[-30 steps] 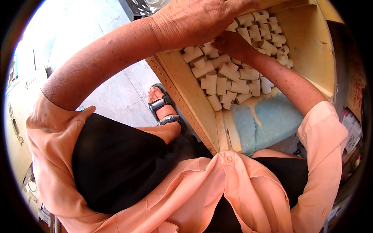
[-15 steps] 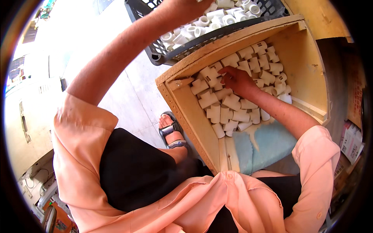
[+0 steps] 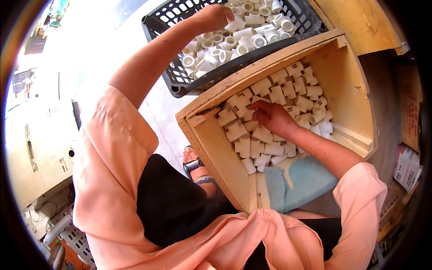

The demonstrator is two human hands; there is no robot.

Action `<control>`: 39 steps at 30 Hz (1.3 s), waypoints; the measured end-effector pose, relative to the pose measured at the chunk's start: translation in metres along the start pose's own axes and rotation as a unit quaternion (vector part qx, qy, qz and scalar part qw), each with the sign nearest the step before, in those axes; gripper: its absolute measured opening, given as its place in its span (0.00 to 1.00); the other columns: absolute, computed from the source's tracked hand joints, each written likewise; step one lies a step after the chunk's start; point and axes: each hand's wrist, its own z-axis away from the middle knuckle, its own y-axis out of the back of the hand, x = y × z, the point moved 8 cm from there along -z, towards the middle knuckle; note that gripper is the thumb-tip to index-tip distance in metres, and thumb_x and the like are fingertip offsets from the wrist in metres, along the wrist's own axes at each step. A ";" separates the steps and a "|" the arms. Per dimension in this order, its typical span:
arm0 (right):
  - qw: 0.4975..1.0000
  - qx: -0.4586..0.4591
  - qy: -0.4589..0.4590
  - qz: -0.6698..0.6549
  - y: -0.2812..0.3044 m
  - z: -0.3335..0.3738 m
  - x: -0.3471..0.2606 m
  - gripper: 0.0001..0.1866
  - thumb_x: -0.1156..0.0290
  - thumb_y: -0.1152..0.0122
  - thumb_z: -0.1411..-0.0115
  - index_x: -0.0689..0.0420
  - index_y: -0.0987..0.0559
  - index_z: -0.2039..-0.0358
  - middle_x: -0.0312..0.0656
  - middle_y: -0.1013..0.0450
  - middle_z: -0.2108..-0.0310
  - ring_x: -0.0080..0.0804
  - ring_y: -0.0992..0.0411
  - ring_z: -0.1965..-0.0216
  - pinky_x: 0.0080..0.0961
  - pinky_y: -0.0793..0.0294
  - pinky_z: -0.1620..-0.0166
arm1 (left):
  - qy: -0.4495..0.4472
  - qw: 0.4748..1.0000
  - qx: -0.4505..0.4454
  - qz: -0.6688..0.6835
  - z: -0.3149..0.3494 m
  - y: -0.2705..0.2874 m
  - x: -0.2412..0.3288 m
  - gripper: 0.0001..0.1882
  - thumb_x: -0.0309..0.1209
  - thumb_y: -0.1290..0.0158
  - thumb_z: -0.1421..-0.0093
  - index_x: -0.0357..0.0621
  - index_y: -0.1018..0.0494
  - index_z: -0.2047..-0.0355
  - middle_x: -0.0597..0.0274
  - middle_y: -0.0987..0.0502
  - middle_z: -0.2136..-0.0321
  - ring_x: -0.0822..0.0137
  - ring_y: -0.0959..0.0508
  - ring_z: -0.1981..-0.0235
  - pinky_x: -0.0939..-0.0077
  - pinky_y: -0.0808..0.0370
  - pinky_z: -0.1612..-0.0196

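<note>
My left hand (image 3: 215, 19) reaches over a black plastic crate (image 3: 157, 28) heaped with white pipe fittings. Its fingers are closed on a white pipe tee (image 3: 235, 23) at the top of the heap. My right hand (image 3: 275, 119) is inside a wooden box (image 3: 362, 112), low over a layer of white tee fittings (image 3: 263, 135). The right fingers are curled down beside a tee (image 3: 239, 103); whatever lies between the fingertips is hidden.
A light blue foam pad (image 3: 310, 182) covers part of the box's near end. Against the crate's near side runs the box's wooden rim (image 3: 263, 72). My sandalled foot (image 3: 194, 166) stands left of the box. Cartons (image 3: 407, 166) sit at the far right.
The view has shifted, so the crate and box appear lower and more of the crate shows. My left hand is now fully in view. My right hand has drawn slightly toward me.
</note>
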 end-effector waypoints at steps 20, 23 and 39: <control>0.999 -0.022 0.009 -0.029 0.001 -0.006 0.007 0.10 0.74 0.49 0.39 0.58 0.24 0.57 0.39 0.23 0.72 0.24 0.24 0.70 0.21 0.26 0.64 | 0.190 0.977 -0.073 0.065 -0.007 -0.022 -0.013 0.20 0.29 0.44 0.51 0.54 0.22 0.55 0.61 0.18 0.70 0.70 0.19 0.72 0.74 0.22 0.68; 0.999 -0.019 0.011 -0.031 0.002 -0.006 0.009 0.10 0.73 0.48 0.39 0.58 0.24 0.58 0.39 0.23 0.72 0.25 0.24 0.69 0.22 0.26 0.64 | 0.257 0.952 -0.115 0.117 -0.001 -0.028 -0.012 0.20 0.30 0.47 0.48 0.55 0.24 0.52 0.62 0.18 0.70 0.69 0.19 0.69 0.70 0.21 0.66; 0.999 -0.017 0.013 -0.030 0.003 -0.007 0.008 0.10 0.74 0.49 0.39 0.58 0.23 0.58 0.39 0.24 0.73 0.24 0.25 0.71 0.22 0.26 0.64 | 0.309 0.880 -0.021 0.360 0.012 -0.039 -0.030 0.21 0.31 0.45 0.45 0.55 0.25 0.49 0.65 0.20 0.63 0.70 0.21 0.61 0.70 0.27 0.54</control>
